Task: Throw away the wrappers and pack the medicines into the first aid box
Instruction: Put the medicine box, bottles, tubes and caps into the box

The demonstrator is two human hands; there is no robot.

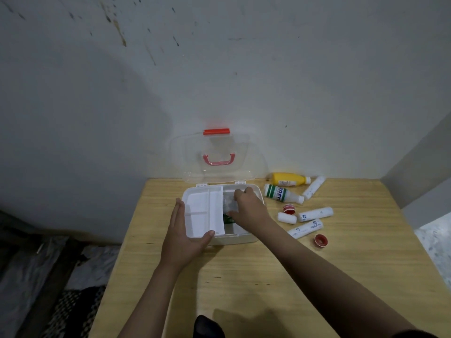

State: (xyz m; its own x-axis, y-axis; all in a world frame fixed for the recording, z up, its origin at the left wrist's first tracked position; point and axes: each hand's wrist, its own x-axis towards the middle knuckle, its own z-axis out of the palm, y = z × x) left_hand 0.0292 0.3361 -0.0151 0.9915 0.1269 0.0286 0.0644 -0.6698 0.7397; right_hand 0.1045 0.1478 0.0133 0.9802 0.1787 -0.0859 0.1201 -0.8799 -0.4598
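Packing step: left hand [185, 230], open, steadies the tray [202, 211]; right hand [246, 206] reaches into the box [244, 237], grip unclear. Next, fetch bottles [283, 193].

A plain domestic room was indicated, likely a home. A stained, scuffed wall [219, 69] stood behind a small wooden table [268, 276] set into a corner. Crumpled plastic sheeting [24, 276] and a black-and-white patterned cloth [70, 311] were seen on the floor.
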